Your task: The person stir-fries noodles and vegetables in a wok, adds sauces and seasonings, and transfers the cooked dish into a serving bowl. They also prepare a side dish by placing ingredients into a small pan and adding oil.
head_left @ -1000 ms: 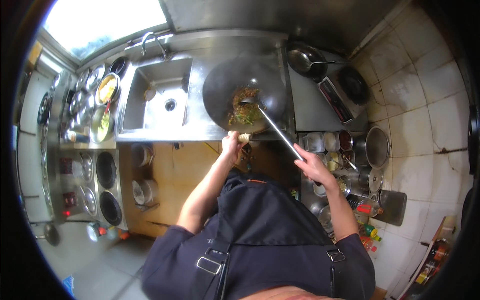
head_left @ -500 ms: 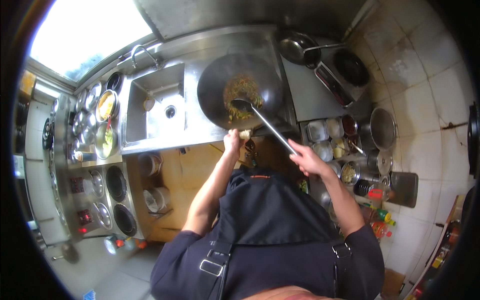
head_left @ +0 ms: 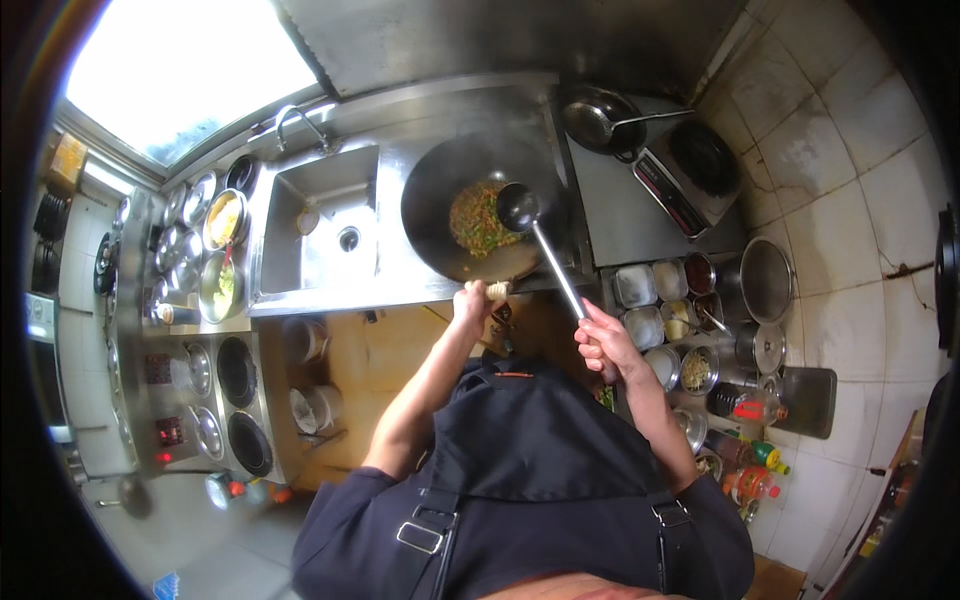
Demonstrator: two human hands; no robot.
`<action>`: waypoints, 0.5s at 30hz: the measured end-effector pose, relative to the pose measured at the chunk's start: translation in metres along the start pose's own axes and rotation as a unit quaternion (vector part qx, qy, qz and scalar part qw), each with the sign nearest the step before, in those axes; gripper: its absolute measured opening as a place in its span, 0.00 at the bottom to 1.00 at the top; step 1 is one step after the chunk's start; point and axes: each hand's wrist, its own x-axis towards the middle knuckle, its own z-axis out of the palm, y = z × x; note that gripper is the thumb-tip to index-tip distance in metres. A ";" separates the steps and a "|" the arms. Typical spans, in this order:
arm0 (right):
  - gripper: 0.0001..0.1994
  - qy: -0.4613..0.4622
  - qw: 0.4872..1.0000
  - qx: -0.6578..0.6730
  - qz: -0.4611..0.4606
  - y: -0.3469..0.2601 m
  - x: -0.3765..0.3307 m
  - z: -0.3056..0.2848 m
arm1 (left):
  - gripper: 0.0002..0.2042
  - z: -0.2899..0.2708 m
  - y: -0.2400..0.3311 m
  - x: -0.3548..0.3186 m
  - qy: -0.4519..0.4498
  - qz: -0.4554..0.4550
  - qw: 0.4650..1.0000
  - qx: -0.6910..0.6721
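A big dark wok (head_left: 428, 220) sits on the steel stove top, with chopped food (head_left: 481, 222) in green, orange and brown gathered in its middle. Closed round the wok's near handle is my left hand (head_left: 474, 303); a pale wrapping shows on the handle beside the fingers. My right hand (head_left: 606, 340) grips the long steel shaft of a ladle (head_left: 519, 207). The ladle's bowl is over the right side of the food, hollow side facing up and looking empty. Whether it touches the food, I cannot tell.
Left of the wok is a steel sink (head_left: 325, 225) with a tap (head_left: 300, 125). Bowls of seasoning (head_left: 677, 318) and bottles (head_left: 757, 407) stand on the right. An induction cooker (head_left: 690, 170) and a second pan (head_left: 600, 115) are at the far right. Bowls of food (head_left: 222, 280) line the left.
The ladle bowl has moved right and come up out of the food, turning hollow side up. The food now lies in a rounder heap. My left hand stays on the wok handle.
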 end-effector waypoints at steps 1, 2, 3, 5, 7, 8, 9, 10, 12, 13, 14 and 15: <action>0.34 0.005 0.999 0.038 0.007 0.000 0.007 0.000 | 0.12 0.001 -0.001 -0.002 -0.025 0.038 0.996 0.081; 0.34 -0.029 0.997 0.070 -0.015 0.000 0.013 0.001 | 0.12 0.000 0.000 -0.005 -0.056 0.029 0.998 0.030; 0.33 -0.035 0.995 0.089 -0.015 -0.002 0.021 0.001 | 0.12 0.001 0.002 -0.009 -0.055 0.012 0.998 -0.009; 0.33 -0.007 0.997 0.080 -0.019 -0.006 0.033 0.003 | 0.14 0.000 0.010 -0.018 -0.053 -0.030 0.998 -0.016; 0.34 -0.019 0.999 0.032 -0.010 -0.011 0.044 0.007 | 0.17 -0.004 0.018 -0.032 -0.083 -0.030 0.996 0.024; 0.35 -0.039 0.999 0.027 -0.001 -0.014 0.050 0.010 | 0.19 -0.008 0.023 -0.038 -0.095 -0.033 0.994 0.051; 0.35 -0.039 0.999 0.024 -0.009 -0.019 0.057 0.014 | 0.20 -0.015 0.027 -0.045 -0.120 -0.036 0.991 0.042; 0.35 -0.047 0.999 0.017 -0.002 -0.022 0.064 0.019 | 0.21 -0.026 0.029 -0.054 -0.133 -0.043 0.989 0.039; 0.35 -0.033 0.999 -0.014 -0.009 -0.027 0.072 0.032 | 0.23 -0.056 0.027 -0.069 -0.128 -0.032 0.990 0.059; 0.36 -0.021 0.999 -0.042 -0.011 -0.027 0.071 0.039 | 0.23 -0.077 0.026 -0.074 -0.108 -0.013 0.991 0.083; 0.37 -0.016 0.998 -0.058 -0.031 -0.028 0.070 0.047 | 0.23 -0.101 0.024 -0.079 -0.095 0.011 0.989 0.108; 0.37 -0.016 0.997 -0.064 -0.035 -0.028 0.067 0.056 | 0.21 -0.129 0.020 -0.085 -0.045 0.014 0.993 0.108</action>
